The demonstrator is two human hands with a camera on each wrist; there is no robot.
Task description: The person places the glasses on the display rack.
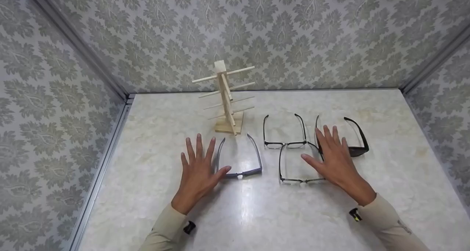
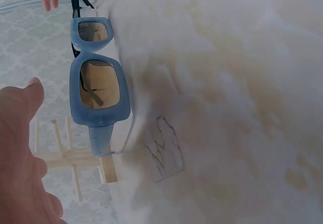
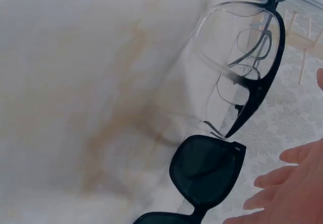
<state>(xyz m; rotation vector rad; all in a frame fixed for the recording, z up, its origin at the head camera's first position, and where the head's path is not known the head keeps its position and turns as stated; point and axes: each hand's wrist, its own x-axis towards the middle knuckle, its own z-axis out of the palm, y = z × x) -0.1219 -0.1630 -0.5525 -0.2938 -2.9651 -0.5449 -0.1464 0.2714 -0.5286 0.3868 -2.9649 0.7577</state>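
Observation:
My left hand, fingers spread, hovers beside blue-framed glasses that stand unfolded on the table. In the left wrist view those glasses show tinted lenses, apart from the thumb. My right hand is spread over the gap between black sunglasses and clear glasses with a dark upper rim, hiding part of both. The right wrist view shows the sunglasses' dark lens and the clear pair's rim clear of my fingers. Another clear pair lies behind. Neither hand holds anything.
A wooden display stand with several thin pegs rises from a square base behind the blue glasses. Patterned wall panels enclose the back and both sides of the marbled table.

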